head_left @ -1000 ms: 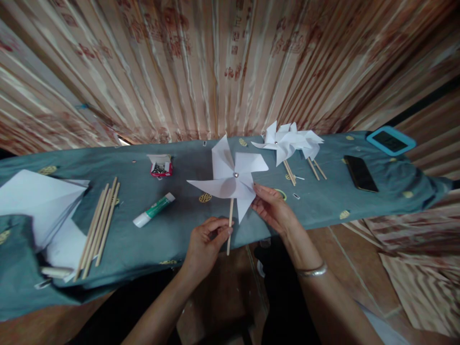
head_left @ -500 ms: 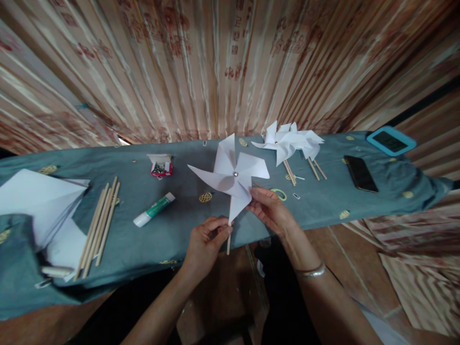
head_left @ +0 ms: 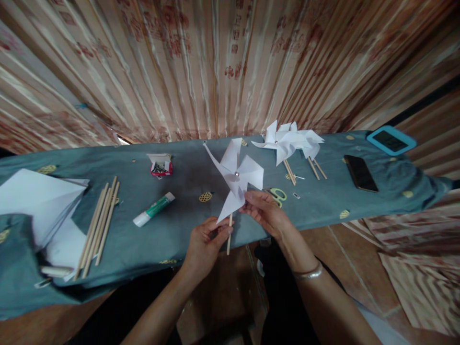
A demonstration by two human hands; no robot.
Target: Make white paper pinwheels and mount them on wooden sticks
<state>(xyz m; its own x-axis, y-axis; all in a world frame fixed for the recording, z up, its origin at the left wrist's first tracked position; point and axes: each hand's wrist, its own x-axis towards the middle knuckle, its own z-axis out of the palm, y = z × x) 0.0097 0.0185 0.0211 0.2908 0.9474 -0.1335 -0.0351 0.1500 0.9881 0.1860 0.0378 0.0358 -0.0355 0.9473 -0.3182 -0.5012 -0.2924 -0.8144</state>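
A white paper pinwheel (head_left: 235,181) with a silver pin at its centre is held up over the table's front half. My left hand (head_left: 208,239) pinches its thin wooden stick (head_left: 229,237) just below the blades. The fingers of my right hand (head_left: 264,211) are closed at the lower right edge of the paper blades; the fingertips lie partly behind the paper. Green-handled scissors (head_left: 278,195) lie just past my right hand. Left of the pinwheel are a glue stick (head_left: 154,209) and a small open red box (head_left: 161,167) of metal pins.
Several wooden sticks (head_left: 97,227) and white paper sheets (head_left: 39,201) lie at the left. Finished-looking pinwheels (head_left: 287,141) rest at the back right, near a dark phone (head_left: 360,173) and a blue-framed device (head_left: 391,140). A curtain (head_left: 215,72) hangs behind the table (head_left: 187,172).
The pinwheel's blades have turned counterclockwise on the stick. My right hand has shifted slightly left and down, uncovering more of the scissors. My left hand has stayed in place.
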